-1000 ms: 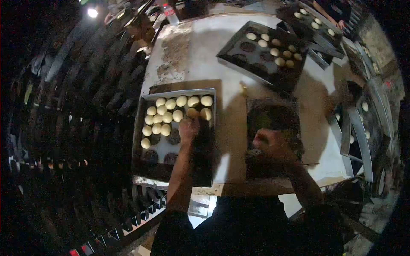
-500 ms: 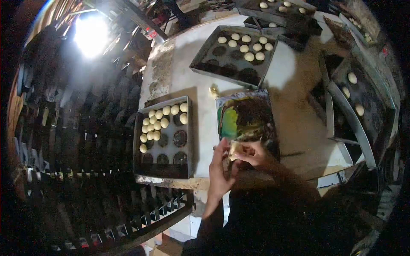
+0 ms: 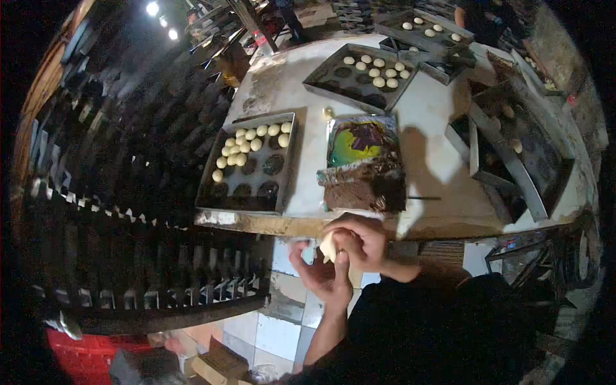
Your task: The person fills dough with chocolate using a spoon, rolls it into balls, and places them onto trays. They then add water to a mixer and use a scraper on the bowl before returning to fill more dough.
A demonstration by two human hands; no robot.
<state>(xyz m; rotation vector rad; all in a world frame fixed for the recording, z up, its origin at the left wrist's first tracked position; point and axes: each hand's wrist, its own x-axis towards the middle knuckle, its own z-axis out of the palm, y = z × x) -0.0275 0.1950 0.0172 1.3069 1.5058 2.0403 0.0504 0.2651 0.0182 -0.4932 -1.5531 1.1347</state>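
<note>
A small piece of pale dough [image 3: 328,248] is pinched in the fingers of my right hand [image 3: 364,242], just in front of the table's near edge. Below and to the left of it, my left hand [image 3: 323,280] is turned up with its fingers apart and its thumb close beside the dough. Beyond both hands, a printed plastic bag [image 3: 357,142] lies spread on the table with a dark brown paste [image 3: 366,192] in its near part. Another small lump of dough [image 3: 328,113] rests at the bag's far left corner.
To the left stands a metal tray [image 3: 281,186] with several dough balls over dark round hollows. A similar tray [image 3: 312,82] sits farther back. Stacked trays [image 3: 478,144] occupy the table's right side. A thin dark stick [image 3: 424,198] lies right of the bag. A red crate [image 3: 96,356] is at lower left.
Both hands have come back toward me with the dough, from over the bag's near end to before the table edge. The left fingers have spread away from the dough. The view has shifted.
</note>
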